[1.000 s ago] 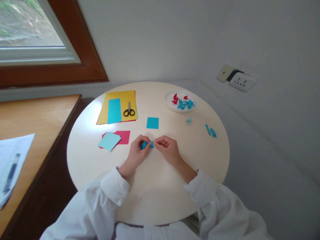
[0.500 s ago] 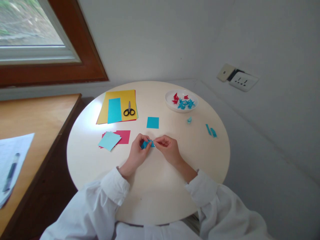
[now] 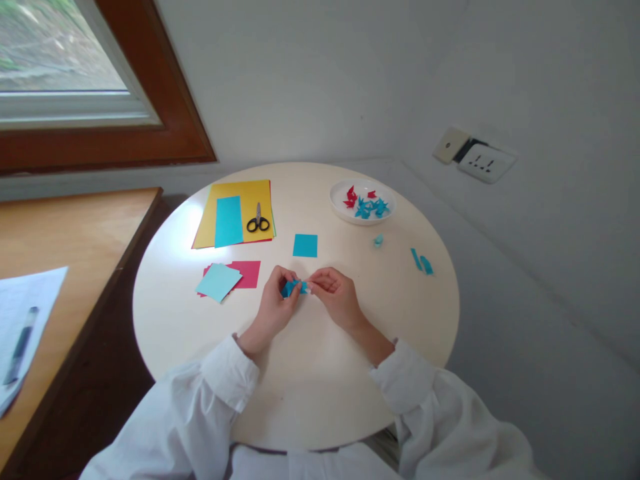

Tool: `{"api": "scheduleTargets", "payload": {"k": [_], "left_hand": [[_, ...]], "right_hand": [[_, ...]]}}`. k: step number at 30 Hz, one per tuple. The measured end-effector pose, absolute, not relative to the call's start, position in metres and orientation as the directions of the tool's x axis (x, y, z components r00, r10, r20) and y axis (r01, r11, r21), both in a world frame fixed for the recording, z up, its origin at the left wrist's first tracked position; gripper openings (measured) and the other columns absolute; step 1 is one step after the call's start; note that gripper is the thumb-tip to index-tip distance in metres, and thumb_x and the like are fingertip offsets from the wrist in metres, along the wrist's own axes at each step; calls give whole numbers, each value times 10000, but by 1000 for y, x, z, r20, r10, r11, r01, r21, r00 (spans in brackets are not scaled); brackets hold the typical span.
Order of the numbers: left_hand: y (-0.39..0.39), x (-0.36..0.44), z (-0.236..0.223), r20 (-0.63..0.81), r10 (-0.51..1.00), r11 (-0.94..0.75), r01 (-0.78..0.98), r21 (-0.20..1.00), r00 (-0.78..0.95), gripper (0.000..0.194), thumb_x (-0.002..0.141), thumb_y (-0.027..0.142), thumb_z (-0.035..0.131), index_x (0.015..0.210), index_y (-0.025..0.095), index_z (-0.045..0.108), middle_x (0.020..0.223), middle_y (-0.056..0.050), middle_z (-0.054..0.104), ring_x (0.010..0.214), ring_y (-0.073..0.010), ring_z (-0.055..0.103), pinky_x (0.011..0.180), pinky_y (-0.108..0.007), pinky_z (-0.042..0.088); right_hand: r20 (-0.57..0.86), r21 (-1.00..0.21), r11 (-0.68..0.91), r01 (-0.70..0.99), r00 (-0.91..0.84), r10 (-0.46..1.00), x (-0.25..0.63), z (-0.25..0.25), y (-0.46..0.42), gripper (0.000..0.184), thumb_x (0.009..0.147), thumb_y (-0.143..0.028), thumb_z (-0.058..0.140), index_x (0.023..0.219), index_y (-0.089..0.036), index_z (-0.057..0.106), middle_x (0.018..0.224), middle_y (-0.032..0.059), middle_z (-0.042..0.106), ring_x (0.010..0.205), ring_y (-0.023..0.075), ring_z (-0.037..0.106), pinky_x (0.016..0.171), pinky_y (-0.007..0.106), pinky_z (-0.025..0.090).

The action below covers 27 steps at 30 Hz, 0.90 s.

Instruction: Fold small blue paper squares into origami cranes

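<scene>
Over the middle of the round table, a small piece of folded blue paper [image 3: 296, 288] is held between both hands. My left hand [image 3: 274, 297] is closed on its left part, the thumb pressing on top. My right hand [image 3: 337, 294] pinches the paper's right end between thumb and fingertips. Parts of the folds are hidden by the fingers. A flat blue paper square [image 3: 305, 245] lies just beyond the hands. To the left are a pale blue square [image 3: 219, 282] and a pinkish-red square [image 3: 249, 274], overlapping in a loose pile.
Black-handled scissors [image 3: 258, 220] and a blue paper strip [image 3: 229, 221] rest on yellow sheets [image 3: 204, 227]. A white plate [image 3: 338, 212] holds folded red and blue pieces. A pale blue scrap [image 3: 378, 241] and blue paper strips [image 3: 423, 261] lie at the right.
The right hand's fingertips have shifted very slightly on the paper's right end, and a little more blue shows between the hands. Everything else stays in place.
</scene>
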<state>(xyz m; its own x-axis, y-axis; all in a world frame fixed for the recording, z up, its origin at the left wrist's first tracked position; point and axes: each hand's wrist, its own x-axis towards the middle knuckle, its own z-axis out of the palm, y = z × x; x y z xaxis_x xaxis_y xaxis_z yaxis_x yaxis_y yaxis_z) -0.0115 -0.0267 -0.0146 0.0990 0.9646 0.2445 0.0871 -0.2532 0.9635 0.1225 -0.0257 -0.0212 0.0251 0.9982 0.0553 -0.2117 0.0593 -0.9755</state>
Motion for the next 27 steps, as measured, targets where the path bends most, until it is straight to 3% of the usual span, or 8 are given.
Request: {"api": "scheduleTargets", "payload": {"k": [6, 14, 22, 27], "left_hand": [[-25, -12, -16, 231, 969, -240, 108, 965, 86, 179, 759, 225, 564, 760, 204, 386, 790, -3, 485, 717, -121, 496, 661, -261, 412], [-24, -13, -18, 230, 971, -237, 134, 962, 66, 152, 760, 218, 552, 757, 201, 401, 777, 1, 481, 705, -118, 478, 649, -254, 404], [-28, -12, -8, 156, 985, -171, 245, 954, 79, 99, 756, 259, 530, 737, 190, 460, 680, 16, 488, 640, -122, 465, 601, -248, 377], [-28, -12, -6, 142, 986, -161, 303, 939, 85, 102, 756, 282, 518, 732, 184, 505, 656, 12, 528, 615, -125, 475, 580, -246, 374]], "right_hand": [[92, -986, 90, -139, -10, 996, 126, -23, -24, 157, 681, -291, 642, 776, -176, 594, 682, 6, 653, 552, 105, 587, 576, 259, 501], [167, -983, 166, -80, -9, 986, 127, -28, -25, 277, 666, -265, 665, 924, -189, 600, 832, 48, 681, 800, 166, 653, 759, 310, 531], [270, -961, 268, 68, 24, 962, 129, -33, -24, 151, 711, -245, 622, 852, -196, 647, 865, 45, 681, 782, 157, 646, 757, 289, 526], [218, -973, 217, 81, 6, 976, 131, -34, -23, 136, 706, -270, 622, 806, -188, 662, 802, 40, 679, 745, 159, 636, 707, 280, 513]]}}
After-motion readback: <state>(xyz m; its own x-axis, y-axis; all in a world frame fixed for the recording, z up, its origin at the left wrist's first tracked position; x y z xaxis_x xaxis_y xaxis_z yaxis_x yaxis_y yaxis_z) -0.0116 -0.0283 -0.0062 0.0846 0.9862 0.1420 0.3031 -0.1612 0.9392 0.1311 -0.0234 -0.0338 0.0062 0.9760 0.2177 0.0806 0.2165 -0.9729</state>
